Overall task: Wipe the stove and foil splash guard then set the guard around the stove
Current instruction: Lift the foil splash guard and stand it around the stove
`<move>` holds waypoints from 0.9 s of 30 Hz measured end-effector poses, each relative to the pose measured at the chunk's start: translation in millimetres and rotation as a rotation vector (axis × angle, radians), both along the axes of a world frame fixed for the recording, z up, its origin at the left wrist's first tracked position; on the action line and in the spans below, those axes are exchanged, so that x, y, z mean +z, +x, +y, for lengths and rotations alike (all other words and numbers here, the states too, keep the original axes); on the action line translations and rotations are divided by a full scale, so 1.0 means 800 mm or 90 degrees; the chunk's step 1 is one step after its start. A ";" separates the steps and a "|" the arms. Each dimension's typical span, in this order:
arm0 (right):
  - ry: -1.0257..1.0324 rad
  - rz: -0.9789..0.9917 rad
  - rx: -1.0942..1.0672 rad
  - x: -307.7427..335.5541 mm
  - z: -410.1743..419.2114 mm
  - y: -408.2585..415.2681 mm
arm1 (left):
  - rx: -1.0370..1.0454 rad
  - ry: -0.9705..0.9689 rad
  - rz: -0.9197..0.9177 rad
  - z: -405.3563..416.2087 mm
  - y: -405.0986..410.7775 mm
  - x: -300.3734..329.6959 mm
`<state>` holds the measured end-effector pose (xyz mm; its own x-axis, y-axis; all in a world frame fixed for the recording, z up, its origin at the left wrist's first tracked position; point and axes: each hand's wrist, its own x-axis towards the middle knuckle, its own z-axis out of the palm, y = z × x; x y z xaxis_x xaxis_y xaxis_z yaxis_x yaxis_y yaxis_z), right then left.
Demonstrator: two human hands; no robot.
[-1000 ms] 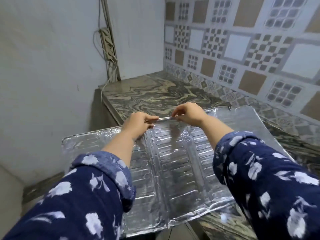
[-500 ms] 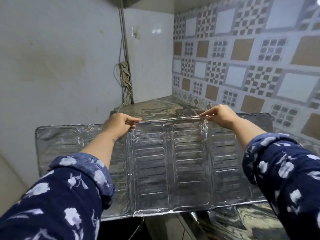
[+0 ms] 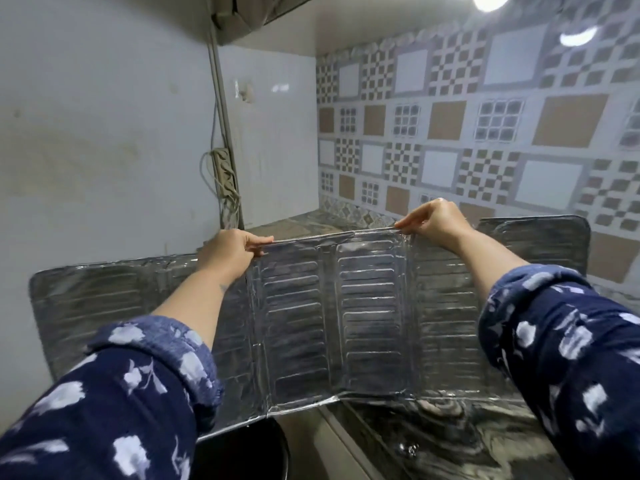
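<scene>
The foil splash guard (image 3: 332, 320) is a wide, ribbed silver sheet in several folding panels, held nearly upright in front of me over the counter edge. My left hand (image 3: 230, 252) pinches its top edge left of centre. My right hand (image 3: 433, 220) pinches the top edge further right and a little higher. The guard's left panel (image 3: 90, 306) reaches toward the grey wall, and its right panel (image 3: 540, 240) stands against the tiled wall. No stove is in view.
A marbled stone counter (image 3: 446, 441) runs along the patterned tile wall (image 3: 485, 140) into the far corner. A power strip with cables (image 3: 225, 174) hangs on the grey left wall. A dark round object (image 3: 249, 452) sits below the guard's lower edge.
The guard has gone from lying almost flat on the counter to standing nearly upright and lifted. My hands have slid apart along its top edge, the right hand going furthest.
</scene>
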<state>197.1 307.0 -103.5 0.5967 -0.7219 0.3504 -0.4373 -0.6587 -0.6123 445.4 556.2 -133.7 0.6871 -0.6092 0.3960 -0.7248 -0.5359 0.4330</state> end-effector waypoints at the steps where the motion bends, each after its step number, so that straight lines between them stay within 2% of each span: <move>1: -0.010 -0.013 -0.008 0.009 -0.002 -0.001 | -0.007 -0.010 -0.012 -0.006 0.001 0.009; 8: -0.080 -0.090 -0.083 0.094 -0.028 -0.050 | -0.084 -0.082 -0.099 -0.072 -0.018 0.087; 15: -0.219 -0.105 -0.201 0.184 -0.063 -0.163 | -0.172 -0.166 -0.109 -0.177 -0.091 0.169; 21: -0.297 -0.104 -0.320 0.212 -0.111 -0.295 | -0.317 -0.269 -0.125 -0.284 -0.199 0.185; 27: -0.330 -0.068 -0.409 0.215 -0.160 -0.426 | -0.365 -0.284 -0.090 -0.391 -0.323 0.179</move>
<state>-143.4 179.3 68.1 0.0678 -0.6426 0.7632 -0.7810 -0.5102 -0.3602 187.3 243.3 9.4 0.2337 -0.6171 0.7514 -0.9033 0.1483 0.4027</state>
